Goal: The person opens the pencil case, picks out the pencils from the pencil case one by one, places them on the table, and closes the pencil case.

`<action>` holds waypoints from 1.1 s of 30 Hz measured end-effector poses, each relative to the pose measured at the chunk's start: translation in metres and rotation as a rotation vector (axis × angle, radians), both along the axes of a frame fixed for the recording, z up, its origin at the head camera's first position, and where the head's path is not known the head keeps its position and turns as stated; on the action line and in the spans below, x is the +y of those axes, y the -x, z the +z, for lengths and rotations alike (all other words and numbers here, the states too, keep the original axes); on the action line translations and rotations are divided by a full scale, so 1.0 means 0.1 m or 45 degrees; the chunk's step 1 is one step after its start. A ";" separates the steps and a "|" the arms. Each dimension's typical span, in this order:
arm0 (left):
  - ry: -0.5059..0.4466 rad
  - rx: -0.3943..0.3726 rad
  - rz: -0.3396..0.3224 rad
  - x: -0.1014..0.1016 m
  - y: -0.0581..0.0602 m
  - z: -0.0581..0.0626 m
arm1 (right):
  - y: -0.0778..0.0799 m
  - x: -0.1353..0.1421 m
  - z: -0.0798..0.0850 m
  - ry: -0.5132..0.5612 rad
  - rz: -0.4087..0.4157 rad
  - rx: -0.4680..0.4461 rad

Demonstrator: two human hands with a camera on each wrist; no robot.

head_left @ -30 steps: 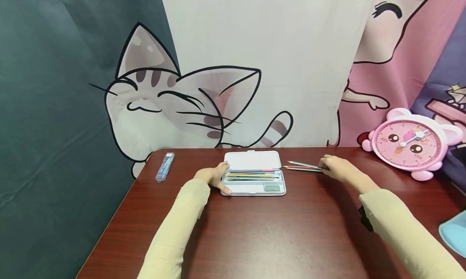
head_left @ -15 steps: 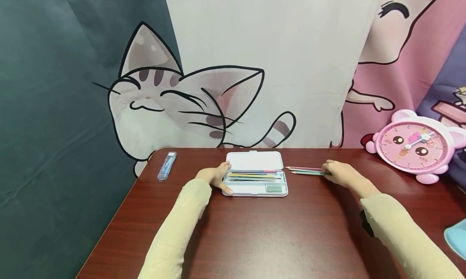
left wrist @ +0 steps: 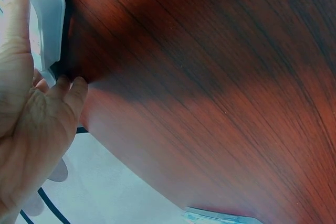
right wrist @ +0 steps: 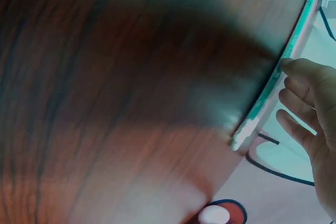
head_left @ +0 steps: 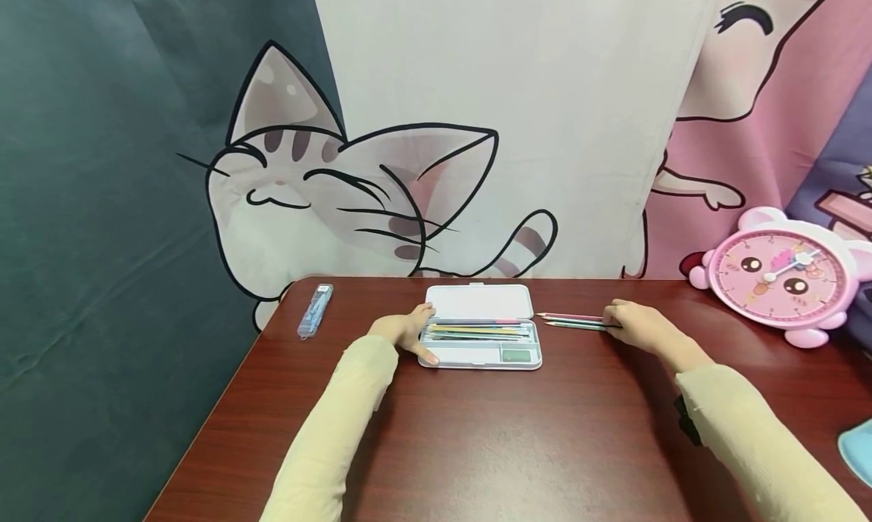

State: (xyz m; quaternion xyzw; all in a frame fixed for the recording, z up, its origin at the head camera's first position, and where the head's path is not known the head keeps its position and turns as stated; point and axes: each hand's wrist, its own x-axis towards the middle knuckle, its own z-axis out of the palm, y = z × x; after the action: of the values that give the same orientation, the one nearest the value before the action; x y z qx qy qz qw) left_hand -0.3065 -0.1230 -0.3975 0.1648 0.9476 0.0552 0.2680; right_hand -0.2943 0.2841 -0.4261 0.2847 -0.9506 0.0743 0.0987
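The pencils (head_left: 574, 321) are just right of the open box (head_left: 470, 354).
The right hand (head_left: 635, 326) pinches them, fingers nearly closed; bunch them tight so none slips. The left hand (head_left: 402, 331), fingers spread wide, holds the box's end.

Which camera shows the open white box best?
The head view: it shows almost all of the open white box, both halves, with the left hand covering only part of its left end. The left wrist view shows just one end, partly behind that hand. The right wrist view may catch a corner; I can't tell.
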 end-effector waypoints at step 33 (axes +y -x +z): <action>-0.044 0.021 -0.032 -0.02 0.00 -0.02 | 0.12 -1.75 0.16 -0.144 0.310 -0.044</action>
State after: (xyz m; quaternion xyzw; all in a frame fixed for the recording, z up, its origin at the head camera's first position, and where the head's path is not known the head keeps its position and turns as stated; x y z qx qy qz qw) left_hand -0.3068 -0.1248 -0.3993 0.1817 0.9466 0.0668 0.2580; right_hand -0.3067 0.1094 -0.4097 0.4019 -0.9132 0.0370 0.0565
